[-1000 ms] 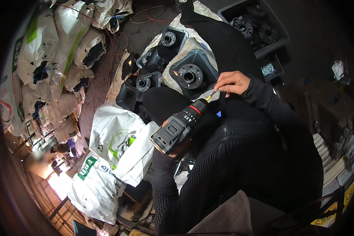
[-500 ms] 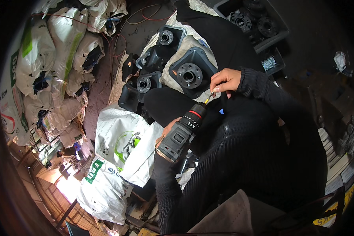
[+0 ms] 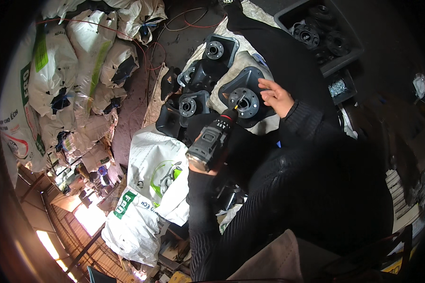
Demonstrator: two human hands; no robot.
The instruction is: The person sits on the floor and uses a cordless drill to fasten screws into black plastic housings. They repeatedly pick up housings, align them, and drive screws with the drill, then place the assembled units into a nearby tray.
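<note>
My left hand (image 3: 219, 164), partly hidden beneath the tool, grips a grey-black cordless drill (image 3: 209, 143) with a red ring near its chuck. The drill points up and right, its yellowish bit reaching the round flange (image 3: 251, 112) of a black square-based housing (image 3: 239, 83). Whether the tip carries a screw is too small to tell. Just right of that flange, my right hand (image 3: 278, 100) has its fingers stretched out and apart, with nothing visible in them. Similar black housings with flanges (image 3: 188, 107) lie to the left, another (image 3: 215, 50) farther back.
A dark bin (image 3: 288, 15) of black flanged parts stands at the back right. In front of it is a small tray of silvery screws (image 3: 337, 87). White sacks (image 3: 92, 52) pile up on the left, with another sack (image 3: 151, 155) beside my left arm. A thin red hose (image 3: 151, 66) crosses the floor.
The drill has moved forward, bringing its bit from near my lap to the flange. My right hand has left the bit and opened beside the housing. The view has shifted slightly.
</note>
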